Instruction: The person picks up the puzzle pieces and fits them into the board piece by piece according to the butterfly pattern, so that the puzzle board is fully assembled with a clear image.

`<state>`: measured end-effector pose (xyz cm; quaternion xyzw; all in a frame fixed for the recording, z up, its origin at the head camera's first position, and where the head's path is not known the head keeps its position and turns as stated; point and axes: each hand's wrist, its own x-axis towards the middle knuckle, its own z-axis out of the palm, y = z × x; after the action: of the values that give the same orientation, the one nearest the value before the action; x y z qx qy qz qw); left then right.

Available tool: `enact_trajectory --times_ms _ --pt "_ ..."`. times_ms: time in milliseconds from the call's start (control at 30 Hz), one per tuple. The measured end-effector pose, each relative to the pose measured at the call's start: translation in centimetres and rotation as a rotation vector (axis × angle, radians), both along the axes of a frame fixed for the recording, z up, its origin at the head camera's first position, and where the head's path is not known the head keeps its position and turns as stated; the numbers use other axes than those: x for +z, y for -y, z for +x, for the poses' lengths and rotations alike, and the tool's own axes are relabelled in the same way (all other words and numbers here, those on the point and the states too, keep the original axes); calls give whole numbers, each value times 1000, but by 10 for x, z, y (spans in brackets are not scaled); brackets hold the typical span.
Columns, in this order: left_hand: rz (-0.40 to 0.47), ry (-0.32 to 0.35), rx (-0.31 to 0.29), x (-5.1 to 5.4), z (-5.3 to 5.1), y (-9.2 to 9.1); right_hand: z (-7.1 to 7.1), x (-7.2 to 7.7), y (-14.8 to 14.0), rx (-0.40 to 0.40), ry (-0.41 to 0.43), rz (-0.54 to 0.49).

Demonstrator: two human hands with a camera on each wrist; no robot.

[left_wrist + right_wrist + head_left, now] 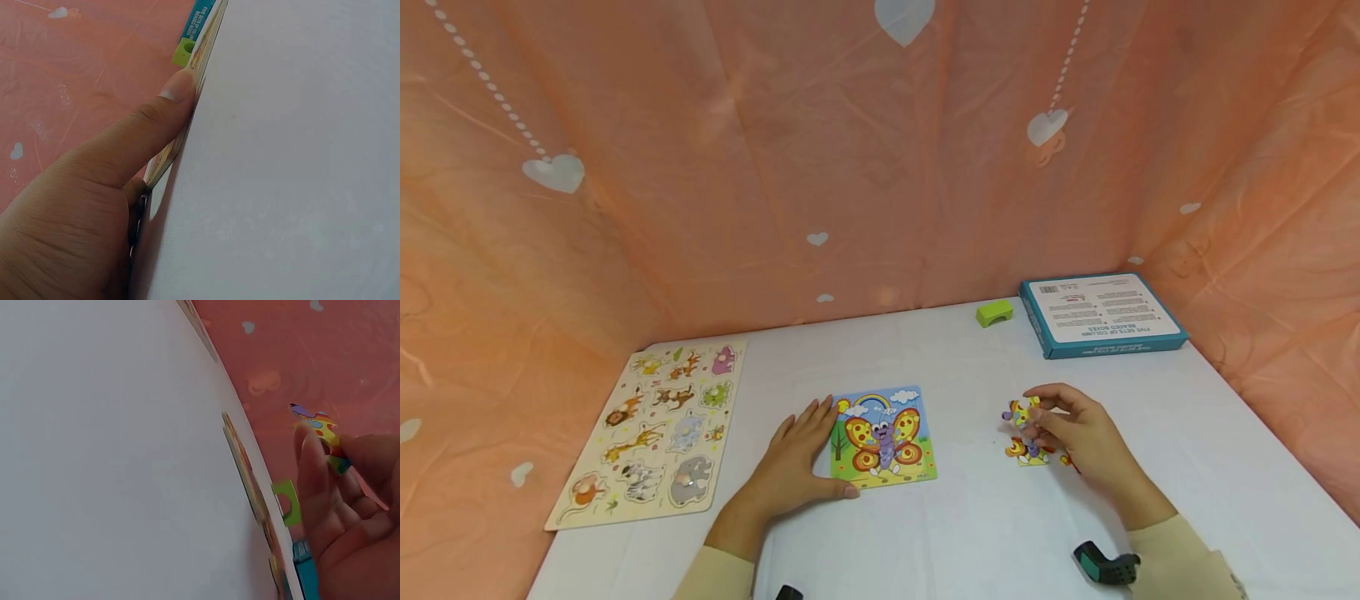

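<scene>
A square butterfly puzzle board (886, 442) lies flat on the white table. My left hand (797, 462) rests against it with fingers spread, fingertips at the left edge and the straight thumb along the near edge. In the left wrist view that thumb (147, 122) touches the board's side. To the right, my right hand (1078, 429) pinches a small colourful jigsaw piece (1021, 412) between thumb and fingers, above the table. The right wrist view shows the piece (319, 428) tilted, its lower part behind the fingers. Beneath that hand lie more jigsaw pieces (1028, 452), partly covered.
An animal puzzle board (655, 433) lies at the left. Toward the back stand a green arch block (995, 313) and a flat blue box (1103, 314). A black strapped device (1105, 564) is by the right sleeve. Orange curtain (850, 167) hangs behind the table.
</scene>
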<state>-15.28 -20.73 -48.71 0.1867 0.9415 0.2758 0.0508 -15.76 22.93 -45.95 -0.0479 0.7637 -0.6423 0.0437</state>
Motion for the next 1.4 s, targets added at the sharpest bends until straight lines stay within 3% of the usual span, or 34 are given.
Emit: enact_trajectory --times_ms 167,333,567,667,967,1400 --pt "-14 10 3 0 0 0 2 -7 16 53 -18 -24" --pt "-20 18 2 0 0 1 4 -13 34 116 17 -87" --pt "-25 16 2 0 0 2 8 -20 59 126 -75 7" --pt "-25 19 3 -1 0 2 8 -22 69 136 -86 -15" --pt "-19 21 4 -3 0 2 0 -27 97 177 -73 -111" --pt "-27 10 -3 -1 0 0 -14 -26 134 174 -34 -73"
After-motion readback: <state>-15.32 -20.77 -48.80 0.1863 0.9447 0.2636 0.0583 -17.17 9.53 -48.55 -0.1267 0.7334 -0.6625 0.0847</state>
